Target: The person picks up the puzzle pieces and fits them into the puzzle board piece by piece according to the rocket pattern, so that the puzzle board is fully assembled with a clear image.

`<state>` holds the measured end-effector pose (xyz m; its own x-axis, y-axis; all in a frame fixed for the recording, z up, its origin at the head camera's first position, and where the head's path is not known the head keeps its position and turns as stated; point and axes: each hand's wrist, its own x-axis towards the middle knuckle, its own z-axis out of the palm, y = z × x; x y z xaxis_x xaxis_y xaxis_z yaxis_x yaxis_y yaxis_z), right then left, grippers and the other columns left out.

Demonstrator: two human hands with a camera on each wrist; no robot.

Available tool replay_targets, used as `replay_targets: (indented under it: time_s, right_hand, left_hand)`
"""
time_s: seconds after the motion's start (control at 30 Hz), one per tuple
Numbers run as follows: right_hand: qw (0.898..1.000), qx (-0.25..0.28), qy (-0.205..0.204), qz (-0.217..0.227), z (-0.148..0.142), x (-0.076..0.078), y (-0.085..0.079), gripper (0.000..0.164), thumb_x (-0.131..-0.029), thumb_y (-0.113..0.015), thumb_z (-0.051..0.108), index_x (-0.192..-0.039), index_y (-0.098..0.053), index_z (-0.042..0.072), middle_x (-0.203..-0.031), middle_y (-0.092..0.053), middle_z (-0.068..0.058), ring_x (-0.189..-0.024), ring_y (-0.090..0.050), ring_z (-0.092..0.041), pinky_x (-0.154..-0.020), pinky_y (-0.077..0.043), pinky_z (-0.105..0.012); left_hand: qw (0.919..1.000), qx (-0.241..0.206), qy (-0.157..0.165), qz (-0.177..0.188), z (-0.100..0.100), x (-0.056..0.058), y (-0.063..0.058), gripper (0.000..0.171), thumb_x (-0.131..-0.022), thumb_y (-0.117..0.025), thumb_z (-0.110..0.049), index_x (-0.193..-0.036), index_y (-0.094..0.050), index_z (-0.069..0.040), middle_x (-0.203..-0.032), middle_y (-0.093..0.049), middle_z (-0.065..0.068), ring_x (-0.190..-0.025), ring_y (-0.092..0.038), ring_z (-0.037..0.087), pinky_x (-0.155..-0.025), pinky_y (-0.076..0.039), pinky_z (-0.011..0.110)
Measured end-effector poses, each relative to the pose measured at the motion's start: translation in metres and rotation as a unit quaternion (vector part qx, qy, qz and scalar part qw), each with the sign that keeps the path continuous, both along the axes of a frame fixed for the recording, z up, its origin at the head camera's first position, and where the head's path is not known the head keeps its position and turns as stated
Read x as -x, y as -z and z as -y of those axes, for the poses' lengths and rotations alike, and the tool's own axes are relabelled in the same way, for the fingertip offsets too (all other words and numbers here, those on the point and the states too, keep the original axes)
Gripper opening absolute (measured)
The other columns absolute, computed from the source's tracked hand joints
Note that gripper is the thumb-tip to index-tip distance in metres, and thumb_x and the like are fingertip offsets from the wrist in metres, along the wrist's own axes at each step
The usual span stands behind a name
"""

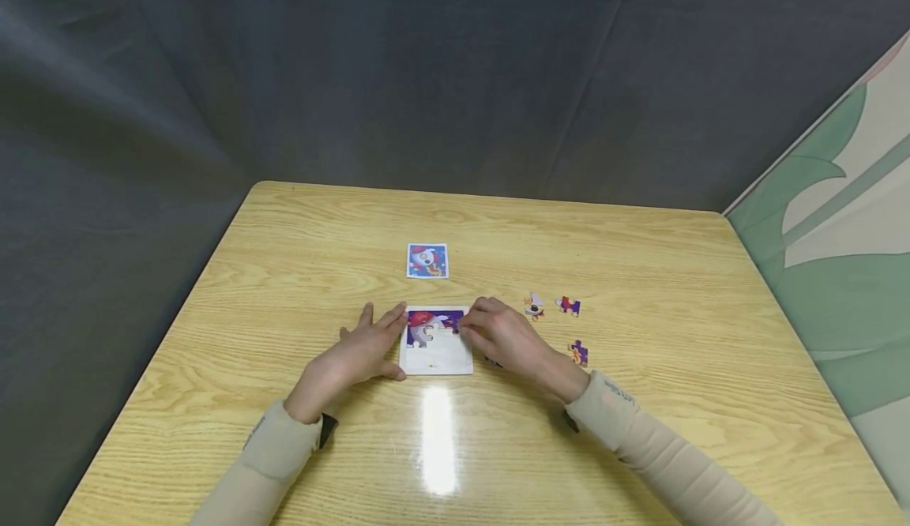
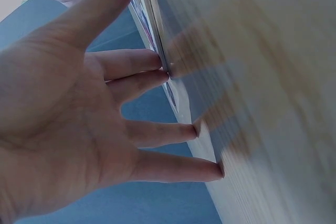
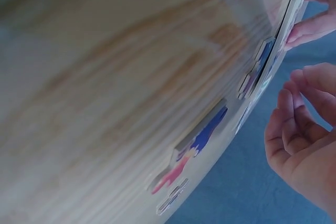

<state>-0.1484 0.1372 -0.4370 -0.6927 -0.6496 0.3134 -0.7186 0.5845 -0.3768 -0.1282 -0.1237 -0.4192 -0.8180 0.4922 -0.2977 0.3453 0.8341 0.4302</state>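
Observation:
A white puzzle tray (image 1: 438,362) lies on the table with several joined pieces along its top and left side, showing a red and white figure on purple. My left hand (image 1: 364,352) has its fingers spread, and the fingertips and thumb touch the tray's left edge; in the left wrist view the palm (image 2: 68,124) faces the camera. Over the tray's upper right corner, my right hand (image 1: 508,336) pinches at a purple puzzle piece (image 1: 455,321). Curled fingers and a bent thumb show on the right hand (image 3: 310,124) in the right wrist view; the piece is hidden there.
Loose puzzle pieces lie right of the tray: a white-and-orange piece (image 1: 534,306), a red-and-purple piece (image 1: 569,306) and a purple-and-orange piece (image 1: 579,352). Another dark piece (image 1: 493,362) is partly under the right hand. A square picture card (image 1: 427,261) lies beyond the tray.

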Motion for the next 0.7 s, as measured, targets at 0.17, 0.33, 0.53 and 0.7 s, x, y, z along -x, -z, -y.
replay_targets:
  time_s: [0.17,0.33,0.53,0.7]
  right_hand:
    - [1.0,-0.004,0.001,0.001,-0.0003,0.0,-0.0001,0.011,-0.089,-0.067,0.009,-0.097,-0.074,0.005,-0.092,-0.065,-0.002,-0.08,-0.057,-0.012,-0.069,-0.051,-0.019]
    - [1.0,-0.007,0.004,0.003,0.0001,-0.0002,0.0002,0.011,-0.089,-0.068,0.008,-0.097,-0.074,0.006,-0.092,-0.065,-0.002,-0.079,-0.057,-0.012,-0.068,-0.051,-0.02]
    - [1.0,-0.008,0.008,0.004,0.0014,-0.0005,0.0001,0.011,-0.088,-0.069,0.009,-0.097,-0.074,0.006,-0.092,-0.065,-0.002,-0.079,-0.057,-0.012,-0.067,-0.051,-0.02]
    - [1.0,-0.011,0.009,0.002,0.0013,-0.0007,0.0,0.009,-0.086,-0.071,0.009,-0.095,-0.074,0.007,-0.091,-0.065,-0.001,-0.079,-0.057,-0.012,-0.068,-0.051,-0.02]
  left_hand:
    - [1.0,0.0,0.002,-0.003,0.0002,-0.0002,0.0003,0.089,-0.082,-0.075,-0.031,-0.15,-0.027,0.002,-0.16,-0.014,0.011,-0.137,-0.004,0.059,-0.089,-0.021,0.083]
    - [1.0,-0.001,0.003,-0.002,0.0003,-0.0009,-0.0005,0.089,-0.082,-0.075,-0.031,-0.149,-0.028,0.002,-0.16,-0.015,0.012,-0.137,-0.004,0.059,-0.089,-0.022,0.083]
    - [1.0,0.0,0.002,0.001,0.0008,-0.0025,-0.0018,0.089,-0.082,-0.075,-0.031,-0.149,-0.028,0.002,-0.16,-0.014,0.012,-0.137,-0.005,0.058,-0.09,-0.022,0.082]
    - [1.0,-0.001,0.002,0.002,0.0004,-0.0026,-0.0024,0.089,-0.082,-0.075,-0.03,-0.149,-0.027,0.002,-0.16,-0.013,0.012,-0.137,-0.004,0.058,-0.09,-0.022,0.082]
